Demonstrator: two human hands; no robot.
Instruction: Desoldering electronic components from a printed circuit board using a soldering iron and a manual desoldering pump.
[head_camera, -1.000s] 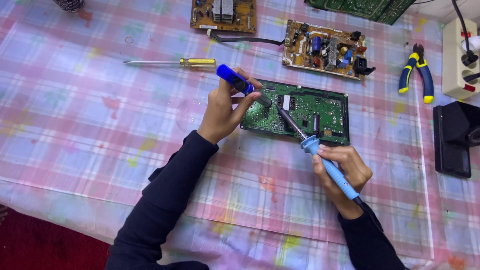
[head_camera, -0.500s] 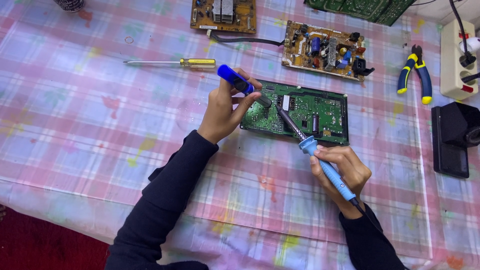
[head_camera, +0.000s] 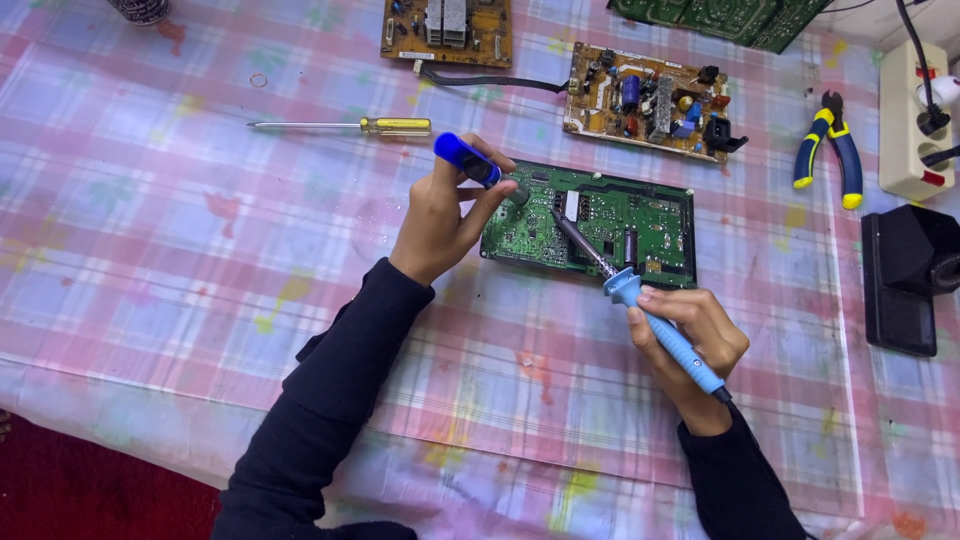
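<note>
Plaid tablecloth (head_camera: 150, 250): circuit board (head_camera: 640, 215) under soldering iron (head_camera: 640, 300).

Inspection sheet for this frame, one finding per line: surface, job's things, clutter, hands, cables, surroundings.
Surface: table under a pink checked cloth, stained in spots.
Job's things: green circuit board flat on the cloth; blue-handled soldering iron with its tip on the board; blue tool, kind unclear, at the board's left end.
Clutter: yellow-handled screwdriver, two brown circuit boards, pliers, black device.
Hands: left hand grips the blue tool; right hand grips the soldering iron.
Cables: black lead between the brown boards; plugs in a power strip.
Surroundings: red floor at lower left.
</note>
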